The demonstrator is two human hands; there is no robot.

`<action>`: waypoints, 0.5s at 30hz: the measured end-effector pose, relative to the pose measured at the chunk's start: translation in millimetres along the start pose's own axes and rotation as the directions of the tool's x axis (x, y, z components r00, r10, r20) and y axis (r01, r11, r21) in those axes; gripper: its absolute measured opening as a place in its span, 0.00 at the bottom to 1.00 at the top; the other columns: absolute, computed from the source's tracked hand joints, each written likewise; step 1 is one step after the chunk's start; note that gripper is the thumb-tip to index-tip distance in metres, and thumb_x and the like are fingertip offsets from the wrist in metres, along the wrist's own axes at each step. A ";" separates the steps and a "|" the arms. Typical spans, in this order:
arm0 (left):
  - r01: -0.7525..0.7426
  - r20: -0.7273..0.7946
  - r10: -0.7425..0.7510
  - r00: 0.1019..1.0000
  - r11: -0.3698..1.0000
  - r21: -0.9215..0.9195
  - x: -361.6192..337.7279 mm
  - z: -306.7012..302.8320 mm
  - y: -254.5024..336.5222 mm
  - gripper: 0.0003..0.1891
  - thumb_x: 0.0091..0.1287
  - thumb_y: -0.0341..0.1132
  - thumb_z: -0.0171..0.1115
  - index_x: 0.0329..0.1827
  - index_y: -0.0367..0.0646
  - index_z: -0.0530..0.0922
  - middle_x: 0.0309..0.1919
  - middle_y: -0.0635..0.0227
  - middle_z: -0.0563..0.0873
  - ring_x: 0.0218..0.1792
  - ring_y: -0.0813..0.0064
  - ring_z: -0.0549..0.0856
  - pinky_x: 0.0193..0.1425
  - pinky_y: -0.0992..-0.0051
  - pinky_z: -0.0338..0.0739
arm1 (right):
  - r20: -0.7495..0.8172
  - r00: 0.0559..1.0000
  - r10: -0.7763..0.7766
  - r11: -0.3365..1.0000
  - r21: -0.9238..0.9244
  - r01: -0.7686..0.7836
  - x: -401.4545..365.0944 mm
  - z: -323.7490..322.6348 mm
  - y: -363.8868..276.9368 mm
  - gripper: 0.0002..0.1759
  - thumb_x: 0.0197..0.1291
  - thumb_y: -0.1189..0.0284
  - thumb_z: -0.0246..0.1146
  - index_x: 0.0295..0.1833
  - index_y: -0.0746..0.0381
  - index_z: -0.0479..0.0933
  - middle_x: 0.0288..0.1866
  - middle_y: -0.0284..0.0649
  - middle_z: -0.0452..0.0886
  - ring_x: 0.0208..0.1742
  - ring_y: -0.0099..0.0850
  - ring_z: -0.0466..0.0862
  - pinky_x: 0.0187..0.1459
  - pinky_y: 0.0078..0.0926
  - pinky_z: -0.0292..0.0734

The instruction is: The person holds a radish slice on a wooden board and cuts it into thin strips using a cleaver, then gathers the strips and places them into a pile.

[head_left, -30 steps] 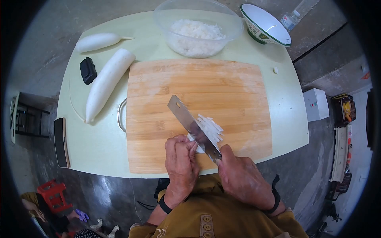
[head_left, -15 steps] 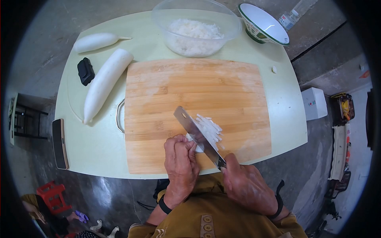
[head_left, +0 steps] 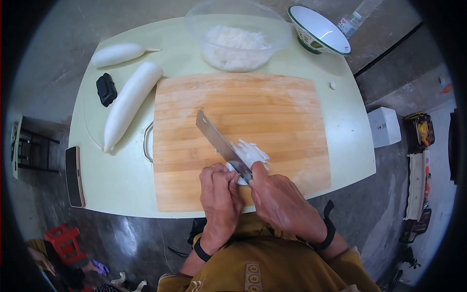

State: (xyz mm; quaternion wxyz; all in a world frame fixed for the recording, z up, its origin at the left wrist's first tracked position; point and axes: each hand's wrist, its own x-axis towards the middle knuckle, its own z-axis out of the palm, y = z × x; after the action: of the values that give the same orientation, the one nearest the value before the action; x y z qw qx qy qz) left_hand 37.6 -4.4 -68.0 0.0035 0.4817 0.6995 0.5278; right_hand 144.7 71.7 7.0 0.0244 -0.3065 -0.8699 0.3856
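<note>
Radish piece [head_left: 242,182], white: lay on the cutting board [head_left: 194,97] at one to two o'clock of the left grip [head_left: 221,192], whose fingers were curled over it, holding it. Knife [head_left: 214,136]: handle closed in the right grip [head_left: 287,204], blade against the piece, tip toward eleven o'clock. Cut strips [head_left: 253,152]: heaped at two o'clock of the blade. Change from half a second before: right grip and knife had shifted toward ten to eleven o'clock, nearer the left grip, which stayed nearly in place. Counter [head_left: 112,185], pale green, clock centred on the board: clear bowl [head_left: 238,61] of white shreds at twelve; white bowl [head_left: 321,30], green-rimmed, at one; two whole radishes [head_left: 131,104] and black case [head_left: 106,89] at ten; phone [head_left: 74,176] near nine. Room: grey floor [head_left: 121,248]; red stool [head_left: 63,243] at eight; white bin [head_left: 383,127] at three
</note>
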 end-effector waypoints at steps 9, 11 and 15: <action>0.039 0.055 -0.033 0.998 0.994 -0.102 3.2 -9.5 -1.1 0.10 0.58 0.17 0.64 0.39 0.36 0.75 0.36 0.53 0.77 0.37 0.56 0.80 0.37 0.67 0.77 | -0.078 0.994 -0.077 0.997 0.010 0.078 3.7 -1.6 15.4 0.10 0.60 0.79 0.57 0.39 0.71 0.61 0.18 0.58 0.73 0.24 0.57 0.78 0.26 0.50 0.72; 0.037 0.060 -0.031 0.998 0.994 -0.099 3.6 -11.3 -0.5 0.10 0.57 0.17 0.64 0.39 0.36 0.75 0.36 0.53 0.77 0.36 0.56 0.80 0.37 0.67 0.78 | -0.063 0.995 -0.077 0.996 0.040 0.079 1.9 -4.8 11.3 0.10 0.60 0.79 0.57 0.38 0.71 0.61 0.18 0.58 0.73 0.25 0.58 0.77 0.26 0.50 0.70; 0.084 0.071 -0.078 0.994 0.992 -0.090 3.9 -11.5 2.8 0.09 0.56 0.17 0.65 0.37 0.36 0.75 0.35 0.54 0.77 0.36 0.58 0.80 0.39 0.69 0.77 | -0.037 0.999 -0.009 0.999 0.031 0.010 -4.9 -4.2 6.3 0.10 0.60 0.79 0.57 0.39 0.70 0.61 0.19 0.57 0.73 0.25 0.57 0.78 0.26 0.50 0.70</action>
State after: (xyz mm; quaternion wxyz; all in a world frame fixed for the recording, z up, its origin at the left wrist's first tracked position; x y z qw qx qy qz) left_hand 31.4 -10.3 -58.8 0.0708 0.4698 0.6926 0.5427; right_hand 153.1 75.0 6.5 0.0470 -0.3090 -0.8646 0.3935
